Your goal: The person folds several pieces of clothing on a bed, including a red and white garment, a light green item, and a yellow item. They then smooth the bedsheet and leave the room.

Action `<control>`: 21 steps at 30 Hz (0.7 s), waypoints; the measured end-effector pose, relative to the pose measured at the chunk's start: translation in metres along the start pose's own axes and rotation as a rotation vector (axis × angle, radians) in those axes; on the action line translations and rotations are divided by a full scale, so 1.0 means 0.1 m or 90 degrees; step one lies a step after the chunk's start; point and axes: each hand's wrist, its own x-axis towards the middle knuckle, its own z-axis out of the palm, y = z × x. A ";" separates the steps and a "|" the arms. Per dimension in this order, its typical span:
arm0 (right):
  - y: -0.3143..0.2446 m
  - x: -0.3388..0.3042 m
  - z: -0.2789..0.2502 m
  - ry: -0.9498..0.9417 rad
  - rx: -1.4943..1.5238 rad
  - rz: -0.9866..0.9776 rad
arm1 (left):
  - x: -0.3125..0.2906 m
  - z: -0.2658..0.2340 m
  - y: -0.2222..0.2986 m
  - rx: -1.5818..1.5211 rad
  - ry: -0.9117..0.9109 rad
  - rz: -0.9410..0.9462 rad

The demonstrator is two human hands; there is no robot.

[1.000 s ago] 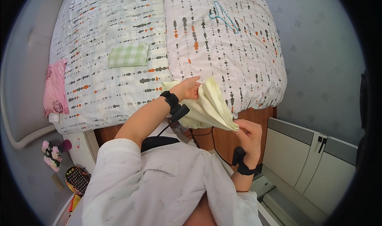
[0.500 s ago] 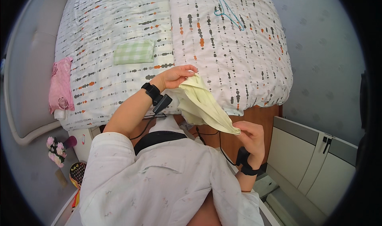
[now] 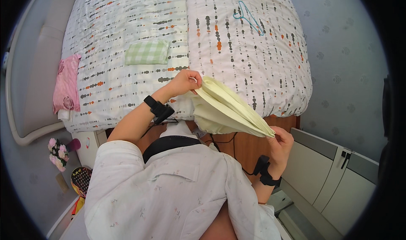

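Note:
Stretched between my two hands hangs a pale yellow piece of cloth (image 3: 228, 109), in loose folds over the bed's near edge. At its upper left corner my left hand (image 3: 186, 82) is closed, thumb and fingers pinching the edge. My right hand (image 3: 280, 143) pinches the opposite corner, lower and to the right. What kind of cloth piece it is, a garment or a cover, cannot be made out. Each wrist wears a black strap with a small device. On the bed beyond my left hand lies a folded green and white checked cloth (image 3: 147, 52).
The bed (image 3: 279, 71) has a white quilt with grey and orange dots. A blue hanger (image 3: 249, 18) lies on it at the far right. A pink cloth (image 3: 67, 85) rests by the headboard. White cabinets (image 3: 311, 168) stand at right; pink flowers (image 3: 58, 154) at left.
My right hand has moved right and slightly up, drawing the yellow cloth wider. My left hand has shifted slightly left, still pinching its corner.

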 end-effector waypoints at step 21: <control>-0.08 0.00 0.26 -0.110 -0.062 -0.014 | -0.61 0.07 -0.04 0.175 0.256 0.047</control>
